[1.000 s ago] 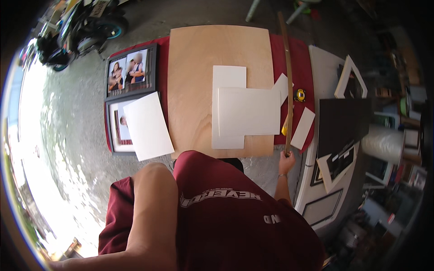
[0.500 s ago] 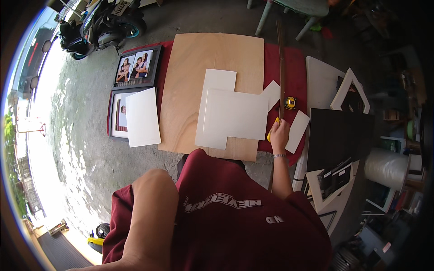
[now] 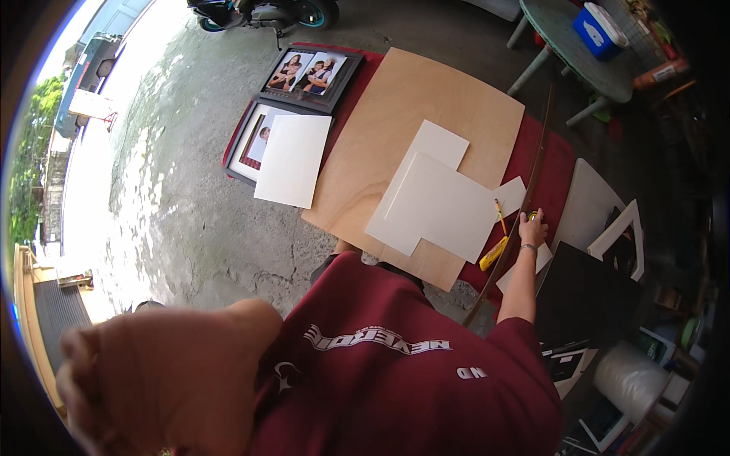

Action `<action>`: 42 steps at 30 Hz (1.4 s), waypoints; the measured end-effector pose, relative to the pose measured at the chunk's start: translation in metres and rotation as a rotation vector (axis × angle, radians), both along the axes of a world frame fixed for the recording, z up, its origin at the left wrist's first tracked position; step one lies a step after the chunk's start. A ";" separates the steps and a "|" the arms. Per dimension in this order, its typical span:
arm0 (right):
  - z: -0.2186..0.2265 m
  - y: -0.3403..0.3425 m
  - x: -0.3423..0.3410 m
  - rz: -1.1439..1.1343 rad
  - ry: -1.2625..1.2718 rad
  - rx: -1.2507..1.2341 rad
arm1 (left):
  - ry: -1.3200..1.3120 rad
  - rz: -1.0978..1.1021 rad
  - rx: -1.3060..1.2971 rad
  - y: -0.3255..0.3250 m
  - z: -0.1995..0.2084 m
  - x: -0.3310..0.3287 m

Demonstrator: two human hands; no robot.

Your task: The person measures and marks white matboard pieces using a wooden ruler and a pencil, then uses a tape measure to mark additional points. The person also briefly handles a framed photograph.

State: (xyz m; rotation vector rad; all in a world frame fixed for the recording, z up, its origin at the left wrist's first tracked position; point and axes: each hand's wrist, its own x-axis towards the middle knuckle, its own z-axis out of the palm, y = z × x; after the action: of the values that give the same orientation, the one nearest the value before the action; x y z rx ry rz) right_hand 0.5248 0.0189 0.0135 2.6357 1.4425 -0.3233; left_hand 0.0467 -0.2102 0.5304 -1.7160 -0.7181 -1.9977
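My right hand [image 3: 534, 229] has its fingers closed on a small yellow and black tape measure [image 3: 532, 216], mostly covered by the hand. A yellow utility knife [image 3: 493, 254] lies to its left, with a pencil [image 3: 500, 216] just beyond. Between them and the hand runs a long thin straightedge [image 3: 532, 178]. Cut white boards [image 3: 435, 204] overlap on a large plywood sheet [image 3: 365, 144]. Smaller white pieces lie near the right hand, one [image 3: 511, 197] by the pencil. My left hand [image 3: 156, 376] is raised close at the lower left, its fingers blurred and partly hidden.
Two dark photo frames [image 3: 313, 80] lie on the left, the nearer one partly covered by a white sheet [image 3: 293, 161]. A green table [image 3: 582, 64] holding a blue cooler [image 3: 601, 32] stands far right. A black board [image 3: 582, 289] and white frames [image 3: 623, 235] sit at right.
My right hand has let go of the yellow knife and moved right onto the tape measure. My left hand has come into view. The whole view has turned and shifted.
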 end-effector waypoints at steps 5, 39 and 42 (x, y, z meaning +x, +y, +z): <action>-0.014 0.012 0.030 0.005 0.318 0.386 | -0.160 0.365 -0.699 0.011 -0.143 -0.041; 0.133 -0.127 -0.421 0.182 1.585 0.393 | -1.480 -1.377 -1.923 0.065 -0.389 -0.101; 0.118 -0.125 -0.448 0.190 1.435 0.371 | -1.628 -1.340 -1.918 0.080 -0.413 -0.116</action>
State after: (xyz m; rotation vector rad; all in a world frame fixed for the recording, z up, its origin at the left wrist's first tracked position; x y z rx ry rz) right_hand 0.0771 -0.1063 0.1318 2.3382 2.0951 -2.4389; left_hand -0.0697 -0.1299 0.1173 -0.1256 0.7213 0.7882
